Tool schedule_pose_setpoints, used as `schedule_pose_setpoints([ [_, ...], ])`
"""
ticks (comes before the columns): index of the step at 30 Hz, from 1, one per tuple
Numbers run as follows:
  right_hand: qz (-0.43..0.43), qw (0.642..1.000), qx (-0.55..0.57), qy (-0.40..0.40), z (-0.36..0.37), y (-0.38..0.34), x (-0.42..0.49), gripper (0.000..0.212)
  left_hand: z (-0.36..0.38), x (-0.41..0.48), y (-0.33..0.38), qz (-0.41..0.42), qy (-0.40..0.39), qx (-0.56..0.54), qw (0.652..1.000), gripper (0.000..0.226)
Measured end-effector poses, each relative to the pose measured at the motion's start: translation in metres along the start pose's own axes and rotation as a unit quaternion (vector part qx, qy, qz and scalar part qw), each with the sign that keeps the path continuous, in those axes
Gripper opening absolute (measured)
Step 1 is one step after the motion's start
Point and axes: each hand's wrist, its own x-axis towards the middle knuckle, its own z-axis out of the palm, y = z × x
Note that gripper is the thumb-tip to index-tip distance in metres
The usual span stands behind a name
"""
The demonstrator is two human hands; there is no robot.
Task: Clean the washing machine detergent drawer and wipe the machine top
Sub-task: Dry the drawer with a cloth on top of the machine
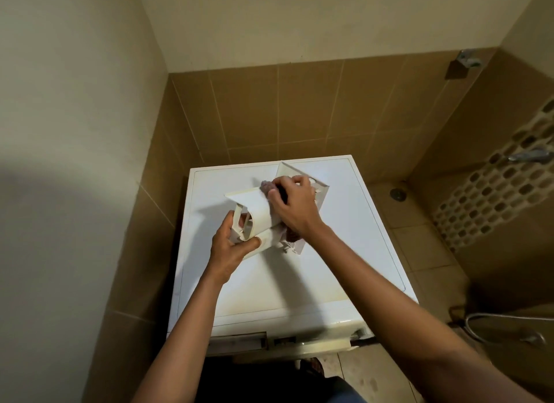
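I am gripping the near end of the white detergent drawer (254, 206) with my left hand (230, 245), the drawer resting on the washing machine top (347, 252), while just beyond, my right hand (295, 206) is clutching a purple cloth (266, 186) and pressing it into the drawer.

Drawer (257, 204): off-white. Cloth (266, 186): mauve-grey, at the fingertips of the right hand (295, 206). Machine top (353, 222), below the fingers: white, yellowed near its front edge. Wall tiles (269, 108), beyond the fingers: tan, pale grout lines. Mosaic strip (494, 198), right of the fingers: brown and cream.
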Motion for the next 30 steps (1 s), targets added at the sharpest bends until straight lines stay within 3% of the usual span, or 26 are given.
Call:
schedule_pose_setpoints([
  [4,-0.089,0.994,0.064,0.016,0.009,-0.017,-0.025,0.016,0.003,-0.004,0.001,0.006,0.003,0.003,1.000,0.054],
  [7,-0.091,0.995,0.038,0.016,0.009,-0.006,-0.022,0.017,-0.001,-0.006,-0.005,0.003,0.004,-0.009,1.000,0.059],
  [11,-0.034,0.995,-0.078,0.058,-0.001,0.021,0.006,0.020,-0.007,-0.008,-0.009,-0.009,-0.004,-0.031,0.999,0.065],
  [15,-0.012,0.962,-0.265,0.060,-0.012,0.035,0.031,0.027,-0.010,-0.004,-0.012,-0.004,-0.024,-0.034,0.999,0.069],
  [19,0.015,0.944,-0.325,0.051,-0.009,0.027,0.048,0.033,-0.011,0.001,-0.007,0.001,-0.041,-0.030,0.999,0.068],
  [24,0.017,0.964,-0.265,0.029,-0.007,0.016,0.046,0.022,-0.012,0.004,-0.012,-0.015,-0.030,-0.023,0.999,0.088],
  [30,-0.047,0.997,-0.055,0.014,-0.005,0.011,0.022,0.012,-0.011,0.014,-0.002,-0.012,-0.027,0.005,1.000,0.074],
])
